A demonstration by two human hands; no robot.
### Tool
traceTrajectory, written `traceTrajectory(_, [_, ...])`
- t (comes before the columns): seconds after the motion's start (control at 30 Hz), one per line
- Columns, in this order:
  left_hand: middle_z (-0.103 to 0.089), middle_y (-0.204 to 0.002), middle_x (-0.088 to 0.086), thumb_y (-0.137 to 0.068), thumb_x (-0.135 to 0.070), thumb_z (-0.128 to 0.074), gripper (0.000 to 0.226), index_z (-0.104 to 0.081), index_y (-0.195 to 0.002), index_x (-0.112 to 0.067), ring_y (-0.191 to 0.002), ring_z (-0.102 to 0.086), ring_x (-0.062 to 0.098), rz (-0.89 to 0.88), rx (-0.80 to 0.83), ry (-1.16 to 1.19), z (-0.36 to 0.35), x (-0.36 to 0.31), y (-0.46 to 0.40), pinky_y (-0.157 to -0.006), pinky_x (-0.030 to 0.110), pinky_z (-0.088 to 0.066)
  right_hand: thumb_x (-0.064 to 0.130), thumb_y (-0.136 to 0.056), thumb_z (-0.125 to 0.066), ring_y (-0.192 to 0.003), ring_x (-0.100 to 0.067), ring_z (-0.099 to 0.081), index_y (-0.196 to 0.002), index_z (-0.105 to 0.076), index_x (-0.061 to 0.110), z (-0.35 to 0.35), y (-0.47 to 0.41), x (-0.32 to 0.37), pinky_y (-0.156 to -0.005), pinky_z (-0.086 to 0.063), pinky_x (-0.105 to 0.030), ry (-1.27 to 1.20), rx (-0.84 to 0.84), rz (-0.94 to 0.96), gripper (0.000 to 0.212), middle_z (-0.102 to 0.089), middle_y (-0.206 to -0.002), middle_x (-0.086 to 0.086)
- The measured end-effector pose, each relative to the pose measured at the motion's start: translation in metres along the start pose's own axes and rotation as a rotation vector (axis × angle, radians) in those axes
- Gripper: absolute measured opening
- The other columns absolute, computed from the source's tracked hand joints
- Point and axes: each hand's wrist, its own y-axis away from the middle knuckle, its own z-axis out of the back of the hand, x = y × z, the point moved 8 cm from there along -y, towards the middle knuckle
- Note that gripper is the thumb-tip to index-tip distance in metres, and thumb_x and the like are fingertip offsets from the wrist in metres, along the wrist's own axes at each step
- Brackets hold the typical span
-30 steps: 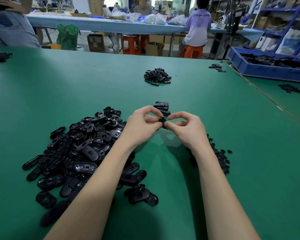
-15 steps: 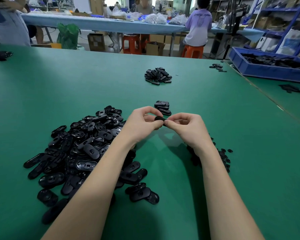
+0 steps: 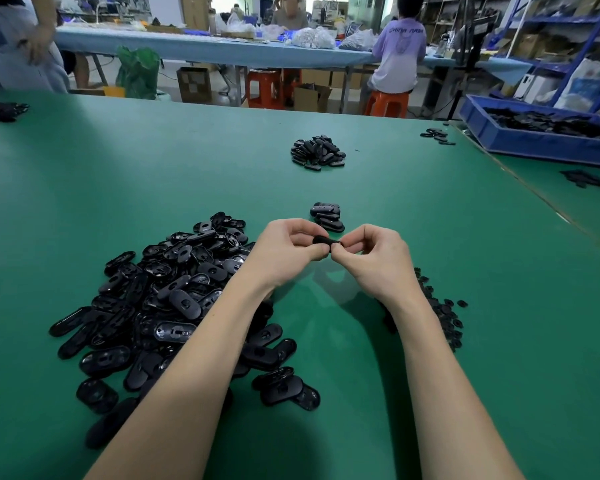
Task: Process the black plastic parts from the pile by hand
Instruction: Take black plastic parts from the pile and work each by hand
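A large pile of black oval plastic parts (image 3: 174,299) lies on the green table (image 3: 465,341) at my left. Above the table's middle, my left hand (image 3: 284,252) and my right hand (image 3: 378,254) meet, and both pinch one small black part (image 3: 324,241) between thumbs and fingers. Most of that part is hidden by the fingertips. Just beyond the hands sits a small stack of the oval parts (image 3: 327,216). A scatter of tiny black pieces (image 3: 442,313) lies by my right wrist.
A further heap of black parts (image 3: 317,152) lies mid-table, a few parts (image 3: 437,136) farther right. A blue bin (image 3: 541,135) of black parts stands at the far right. People sit and stand at a long blue table behind.
The two hands have stayed together on the small part, with the fingers shifting slightly around it. The view has tilted a little.
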Motion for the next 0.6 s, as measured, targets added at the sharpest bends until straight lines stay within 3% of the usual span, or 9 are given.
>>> traceTrajectory(0.17, [-0.071,-0.069,-0.011,-0.083,-0.009,-0.079,0.017,-0.072,-0.088,-0.024,-0.068,-0.065,0.003,0.0,-0.007,0.026,0.002,0.0005,-0.0013,-0.072,0.016,-0.049,0.024,-0.079,-0.082,-0.05,0.006,-0.053,-0.072,-0.067,0.025,-0.0008,0.0003,0.0043,-0.05,-0.036,-0.007,-0.032,-0.021,0.061,0.016,-0.065,-0.061,0.017])
traceTrajectory(0.37, [-0.078,-0.083,0.005,-0.085,-0.002,-0.077,0.016,-0.071,-0.096,-0.012,-0.079,-0.073,0.014,0.028,0.063,0.175,-0.0021,0.0079,0.002,-0.088,0.027,-0.056,0.022,-0.085,-0.08,-0.054,-0.006,-0.046,-0.076,-0.068,0.023,-0.0037,-0.0007,-0.0043,-0.056,-0.039,-0.022,-0.106,0.105,0.003,0.015,-0.064,-0.069,0.015])
traceTrajectory(0.5, [-0.078,-0.087,0.008,-0.084,-0.004,-0.078,0.016,-0.073,-0.096,-0.013,-0.08,-0.073,0.014,0.029,0.066,0.153,0.0001,0.0073,0.002,-0.091,0.028,-0.056,0.018,-0.085,-0.08,-0.05,0.002,-0.048,-0.075,-0.067,0.021,-0.0066,-0.0022,-0.0045,-0.054,-0.039,-0.015,-0.122,0.106,0.001,0.016,-0.061,-0.059,0.019])
traceTrajectory(0.6, [-0.077,-0.081,0.004,-0.083,-0.005,-0.079,0.016,-0.073,-0.094,-0.015,-0.073,-0.07,0.009,0.025,0.06,0.11,0.0003,0.0056,0.0023,-0.086,0.024,-0.054,0.015,-0.083,-0.08,-0.048,0.003,-0.049,-0.073,-0.066,0.021,-0.0066,-0.0029,-0.0045,-0.053,-0.039,-0.012,-0.113,0.093,0.007,0.018,-0.059,-0.052,0.021])
